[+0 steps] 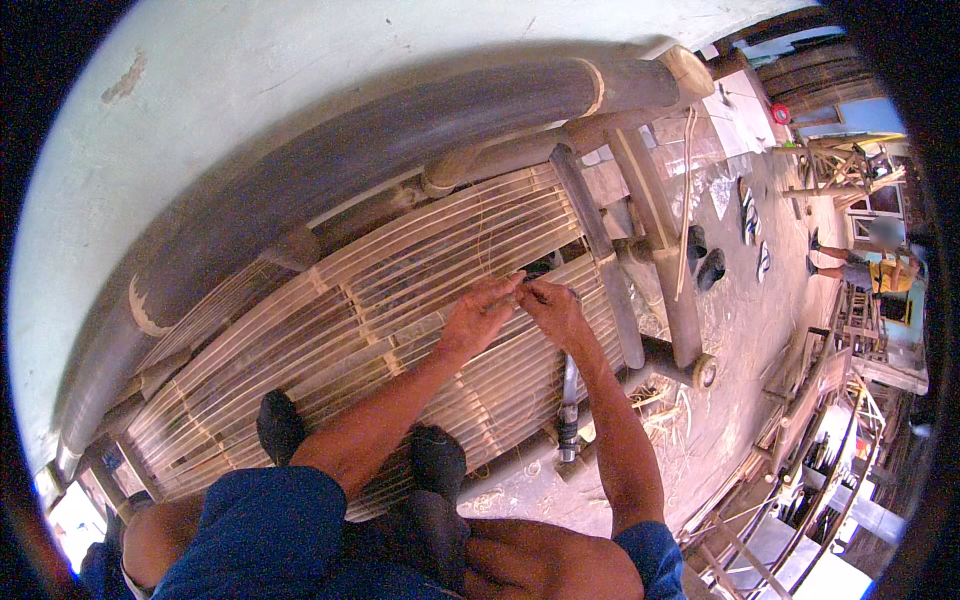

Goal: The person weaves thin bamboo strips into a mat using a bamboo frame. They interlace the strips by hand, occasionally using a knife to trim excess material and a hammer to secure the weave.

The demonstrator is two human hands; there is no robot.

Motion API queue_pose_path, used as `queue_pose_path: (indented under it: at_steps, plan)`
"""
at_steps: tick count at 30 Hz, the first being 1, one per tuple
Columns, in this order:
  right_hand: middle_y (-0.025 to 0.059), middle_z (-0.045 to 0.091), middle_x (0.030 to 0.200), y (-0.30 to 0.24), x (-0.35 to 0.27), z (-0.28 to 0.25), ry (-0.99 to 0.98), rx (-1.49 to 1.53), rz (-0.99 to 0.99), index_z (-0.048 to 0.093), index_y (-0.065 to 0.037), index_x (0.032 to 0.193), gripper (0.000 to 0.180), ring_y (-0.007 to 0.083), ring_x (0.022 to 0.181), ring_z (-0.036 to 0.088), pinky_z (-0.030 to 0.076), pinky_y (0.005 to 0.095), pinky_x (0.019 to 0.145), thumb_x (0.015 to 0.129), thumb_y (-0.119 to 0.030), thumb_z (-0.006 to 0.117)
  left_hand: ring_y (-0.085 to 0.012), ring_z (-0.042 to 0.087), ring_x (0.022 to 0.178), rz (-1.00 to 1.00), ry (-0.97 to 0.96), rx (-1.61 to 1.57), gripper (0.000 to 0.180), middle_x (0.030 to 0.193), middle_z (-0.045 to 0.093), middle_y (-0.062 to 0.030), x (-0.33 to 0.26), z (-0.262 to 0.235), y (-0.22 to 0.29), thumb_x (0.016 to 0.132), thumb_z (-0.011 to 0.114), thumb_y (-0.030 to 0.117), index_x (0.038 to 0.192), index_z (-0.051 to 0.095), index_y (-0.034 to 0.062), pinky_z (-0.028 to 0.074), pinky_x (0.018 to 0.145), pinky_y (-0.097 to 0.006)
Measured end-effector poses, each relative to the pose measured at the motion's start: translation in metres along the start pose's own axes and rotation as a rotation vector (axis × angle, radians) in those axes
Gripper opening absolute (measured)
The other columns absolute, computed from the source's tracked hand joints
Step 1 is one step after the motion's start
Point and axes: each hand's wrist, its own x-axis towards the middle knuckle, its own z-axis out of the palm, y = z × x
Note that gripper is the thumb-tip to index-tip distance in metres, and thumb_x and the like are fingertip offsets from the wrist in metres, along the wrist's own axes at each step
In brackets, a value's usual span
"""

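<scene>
Fingers pinched, my left hand (483, 312) and my right hand (552, 308) meet above the slatted seat of a bamboo bench (400, 310). A thin pale strand (486, 225) loops up from the slats and runs down to my left fingertips. What my right fingertips grip is hidden. Just past them, a dark gap (541, 264) shows between the slats. Beside my right forearm lies a long tool with a shiny, blade-like part (570, 380) and a dark banded handle (568, 430). My feet, in dark coverings (438, 458), rest on the slats.
A thick dark bamboo rail (370, 140) runs along the pale wall (220, 80). Bamboo posts (655, 220) stand at the bench's right end. Sandals (710, 268) and shavings lie on the floor. Another person (885, 272) is far right, near bamboo frames (840, 165).
</scene>
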Motion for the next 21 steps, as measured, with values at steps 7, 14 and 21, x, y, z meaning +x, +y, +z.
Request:
queue_pose_path:
  at_steps: [7,14,21]
  plan:
    - [0.0225,0.069,0.098,0.0,-0.012,-0.021,0.088,-0.031,0.072,0.068,0.001,0.105,0.033,0.0375,0.09,0.066,0.051,0.0427,0.083,0.094,-0.029,0.06,-0.0248,0.059,0.12,0.018,0.003,0.011,0.047,0.127,0.064,-0.0167,0.001,0.001,-0.018,0.087,0.058,0.006,0.133,0.06,0.0083,0.043,0.106,-0.036]
    - [0.003,0.057,0.07,0.0,-0.015,-0.032,0.148,0.302,0.269,0.069,0.004,0.099,0.029,0.0093,0.064,0.05,0.042,0.0284,0.058,0.094,-0.023,0.062,-0.0306,0.061,0.105,0.079,-0.013,0.207,0.048,0.109,0.066,-0.0163,-0.008,-0.003,0.017,0.083,0.061,0.006,0.131,0.062,0.0086,0.046,0.099,-0.037]
    - [0.0083,0.063,0.072,-0.006,-0.01,-0.002,0.052,0.102,-0.018,0.069,-0.001,0.1,0.023,0.0162,0.069,0.058,0.047,0.0329,0.064,0.093,-0.02,0.058,-0.0354,0.062,0.09,0.066,0.001,0.49,0.033,0.093,0.063,-0.0173,0.006,0.007,0.031,0.083,0.062,0.012,0.115,0.069,0.0101,0.052,0.083,-0.044]
